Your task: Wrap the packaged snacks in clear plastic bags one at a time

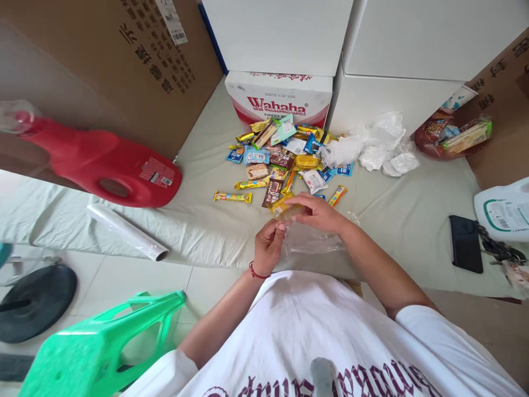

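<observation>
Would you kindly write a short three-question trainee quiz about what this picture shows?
1. True or false: the right hand holds a yellow snack packet.
2. What does the left hand pinch? A) clear plastic bag B) black phone C) red jug
3. Which word is printed on the carton behind the snack pile?

Key: 1 true; 2 A; 3 Wahaha.

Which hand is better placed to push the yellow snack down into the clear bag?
Probably the right hand: it already grips the yellow snack just above the clear bag. The left hand pinches the bag's edge.
</observation>
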